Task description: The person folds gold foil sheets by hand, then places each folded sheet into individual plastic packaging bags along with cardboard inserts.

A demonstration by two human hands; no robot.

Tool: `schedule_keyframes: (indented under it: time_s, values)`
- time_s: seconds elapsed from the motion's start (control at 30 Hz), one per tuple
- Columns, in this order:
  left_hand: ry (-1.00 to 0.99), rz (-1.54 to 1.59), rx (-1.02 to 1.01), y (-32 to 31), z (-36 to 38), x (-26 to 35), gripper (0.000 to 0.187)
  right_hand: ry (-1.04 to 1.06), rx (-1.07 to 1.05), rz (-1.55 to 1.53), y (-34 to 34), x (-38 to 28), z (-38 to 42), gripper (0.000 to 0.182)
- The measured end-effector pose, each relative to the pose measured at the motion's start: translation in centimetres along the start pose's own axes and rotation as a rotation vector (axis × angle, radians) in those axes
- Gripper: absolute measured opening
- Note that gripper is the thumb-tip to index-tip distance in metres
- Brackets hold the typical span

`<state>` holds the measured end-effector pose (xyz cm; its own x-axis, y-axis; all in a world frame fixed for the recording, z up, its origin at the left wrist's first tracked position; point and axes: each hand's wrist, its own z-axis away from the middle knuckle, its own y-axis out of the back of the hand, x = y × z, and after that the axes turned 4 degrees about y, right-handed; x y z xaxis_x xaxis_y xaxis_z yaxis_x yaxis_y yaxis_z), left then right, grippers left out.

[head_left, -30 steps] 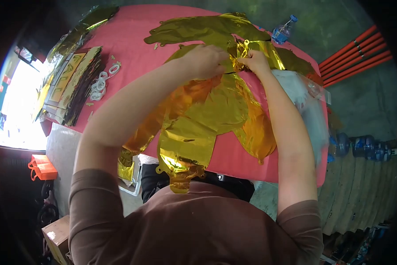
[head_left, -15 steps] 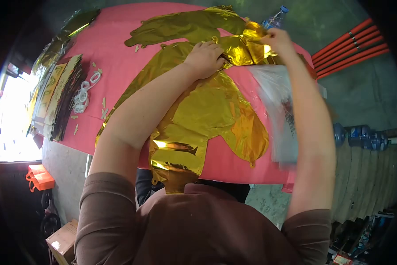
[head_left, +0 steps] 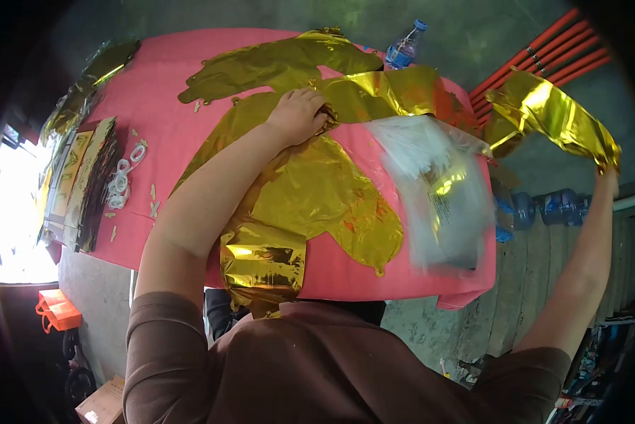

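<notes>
A large gold foil sheet (head_left: 310,184) with rounded lobes lies across the pink-covered table, its lower end hanging over the near edge. My left hand (head_left: 300,116) is closed on crumpled foil near its upper middle. At the far right, beyond the table, my right hand (head_left: 608,177) grips the end of a gold foil strip (head_left: 554,113) and holds it up in the air. Another flat gold foil piece (head_left: 275,63) lies at the far side. Clear plastic bags (head_left: 437,191) lie right of the foil.
The pink tablecloth (head_left: 169,78) also bears a stack of flat packets (head_left: 84,184), white ribbon rings (head_left: 119,184) and small tan pieces. A water bottle (head_left: 406,46) stands at the far edge. Red poles (head_left: 536,60) and large blue bottles (head_left: 561,206) are off to the right.
My right hand has swung far out to the right, drawing the foil strip past the table's edge. My left hand still presses near the middle. More of the plastic bags shows.
</notes>
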<state>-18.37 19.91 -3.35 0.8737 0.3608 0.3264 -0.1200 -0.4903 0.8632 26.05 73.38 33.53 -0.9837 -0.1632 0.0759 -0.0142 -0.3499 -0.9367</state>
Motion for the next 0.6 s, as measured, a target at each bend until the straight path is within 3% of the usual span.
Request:
schedule_keyframes:
  time_s: [0.03, 0.2, 0.23, 0.27, 0.3, 0.4, 0.53, 0.6]
  values:
    - [-0.007, 0.002, 0.003, 0.1, -0.1, 0.0, 0.037, -0.202, 0.222, -0.498, -0.8, -1.8, 0.3, 0.039]
    - [0.04, 0.132, -0.025, 1.1, -0.4, 0.4, 0.039, -1.453, -0.289, -2.195, 1.5, -5.3, 3.6, 0.044]
    - [0.039, 0.129, -0.025, 0.9, -0.5, 0.5, 0.039, -1.939, -0.087, -2.661, 0.3, -4.7, 2.0, 0.043]
    - [-0.055, -0.008, 0.122, 0.4, -0.6, 0.2, 0.039, -2.402, 0.377, -3.029, 1.4, -1.1, 3.9, 0.039]
    - [-0.144, -0.148, 0.269, 0.3, -0.4, -0.1, 0.039, -3.051, 1.077, -3.053, 2.7, 2.8, 6.1, 0.036]
    - [-0.114, -0.133, 0.115, 2.8, 0.7, 0.2, 0.036, -2.739, 1.827, -2.865, 0.8, 6.9, 5.1, 0.03]
    - [-0.116, -0.059, -0.064, 7.7, 5.8, -0.1, 0.032, -2.27, 2.852, -2.125, 2.0, 16.5, 14.7, 0.023]
    - [-0.089, -0.056, -0.146, 10.0, 8.6, -0.4, 0.033, -1.955, 3.234, -1.698, 3.7, 21.4, 21.2, 0.02]
